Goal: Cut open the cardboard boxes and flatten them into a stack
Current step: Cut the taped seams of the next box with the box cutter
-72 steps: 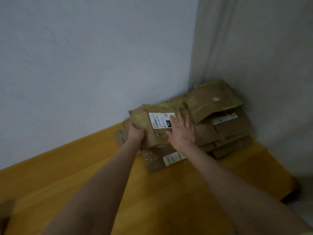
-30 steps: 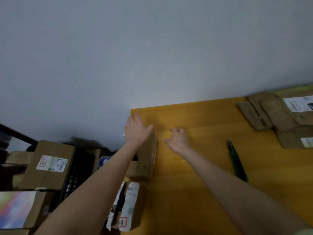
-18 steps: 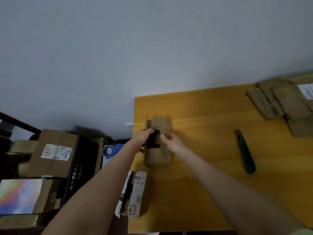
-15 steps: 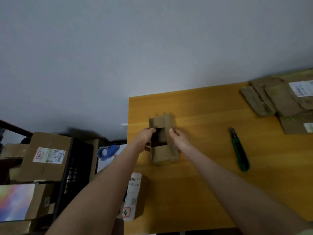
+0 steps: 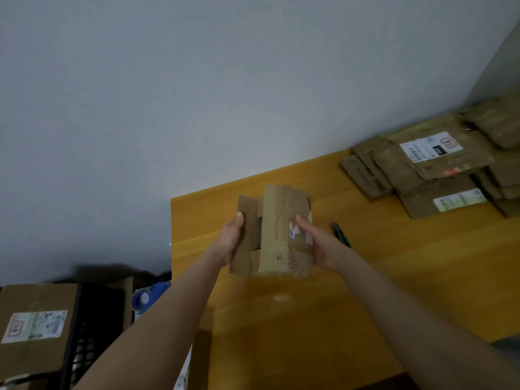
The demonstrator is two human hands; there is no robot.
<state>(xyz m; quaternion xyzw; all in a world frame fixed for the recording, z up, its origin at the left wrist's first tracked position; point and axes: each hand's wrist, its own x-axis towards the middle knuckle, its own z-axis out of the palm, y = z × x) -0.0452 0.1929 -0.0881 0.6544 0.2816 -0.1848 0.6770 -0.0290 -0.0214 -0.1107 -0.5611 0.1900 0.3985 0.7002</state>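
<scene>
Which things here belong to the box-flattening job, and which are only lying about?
Job: small brown cardboard box, held by left hand and right hand; green utility knife; stack of flattened brown cardboard.
Lying about: blue tape dispenser; black plastic crate.

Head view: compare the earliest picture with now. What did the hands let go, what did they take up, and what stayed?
The left hand and right hand left the stack of flattened boxes, swung left and took up a small cardboard box, now gripped between them above the table. The stack and green utility knife stayed put.
</scene>
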